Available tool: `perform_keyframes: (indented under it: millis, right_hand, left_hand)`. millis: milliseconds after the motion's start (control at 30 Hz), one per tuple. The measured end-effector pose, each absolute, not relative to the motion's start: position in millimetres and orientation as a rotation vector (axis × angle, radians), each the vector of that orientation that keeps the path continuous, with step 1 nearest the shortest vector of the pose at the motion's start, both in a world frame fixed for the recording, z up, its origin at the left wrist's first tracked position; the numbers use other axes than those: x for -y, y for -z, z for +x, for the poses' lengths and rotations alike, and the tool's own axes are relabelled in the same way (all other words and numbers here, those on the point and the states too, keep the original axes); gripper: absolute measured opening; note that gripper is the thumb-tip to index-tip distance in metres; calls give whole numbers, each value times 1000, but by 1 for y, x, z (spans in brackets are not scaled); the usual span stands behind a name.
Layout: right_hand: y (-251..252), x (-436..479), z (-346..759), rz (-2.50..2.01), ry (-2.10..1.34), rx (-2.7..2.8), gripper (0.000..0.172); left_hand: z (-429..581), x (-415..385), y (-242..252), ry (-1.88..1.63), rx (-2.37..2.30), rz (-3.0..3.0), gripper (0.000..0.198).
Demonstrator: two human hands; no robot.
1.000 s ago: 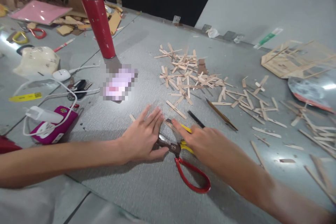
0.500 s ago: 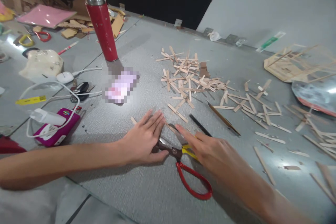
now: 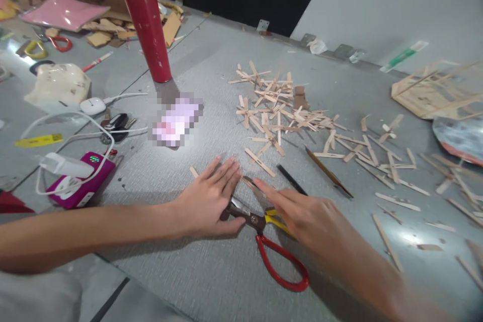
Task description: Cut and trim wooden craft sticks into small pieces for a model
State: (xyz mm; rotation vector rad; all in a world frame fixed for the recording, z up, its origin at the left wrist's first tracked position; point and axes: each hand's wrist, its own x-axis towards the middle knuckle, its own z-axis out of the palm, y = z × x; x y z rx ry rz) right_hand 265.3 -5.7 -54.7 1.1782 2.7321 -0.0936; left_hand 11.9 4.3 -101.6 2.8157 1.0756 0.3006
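Note:
My left hand (image 3: pixel 215 196) lies flat on the grey table, fingers stretched, pressing on a thin wooden stick (image 3: pixel 193 172) whose middle it covers. My right hand (image 3: pixel 298 206) is closed round a knife-like tool, its handle hidden in the palm. A short dark blade (image 3: pixel 251 181) shows beneath the stretched index finger, touching or close to the stick's right end. Below the hands lie scissors (image 3: pixel 255 220), with one red loop and one yellow loop. My left thumb rests by their blades, and my right hand partly covers the yellow loop.
Beyond my hands lies a heap of wooden sticks (image 3: pixel 279 105), with a black rod (image 3: pixel 292 180) and a brown pointed tool (image 3: pixel 328 171) nearer. A red flask (image 3: pixel 149 35), phone (image 3: pixel 177 123) and purple power block (image 3: pixel 81 181) with cables stand left. A wooden frame (image 3: pixel 426 93) sits right.
The whole view has shifted slightly, so most things sit a little further right or higher. Both hands keep nearly the same pose beside the stick and scissors.

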Motion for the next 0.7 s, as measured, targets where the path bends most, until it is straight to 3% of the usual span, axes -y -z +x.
perform_keyframes:
  millis: [367,700]
  right_hand:
    - [48,6,260,1212,110,-2683,75]
    - [40,5,243,1133,-118,-2541,77]
  left_hand:
    - [13,-4,99,-278,-1084,2831,86]
    - [16,-4,94,-197,-1101,2924,88]
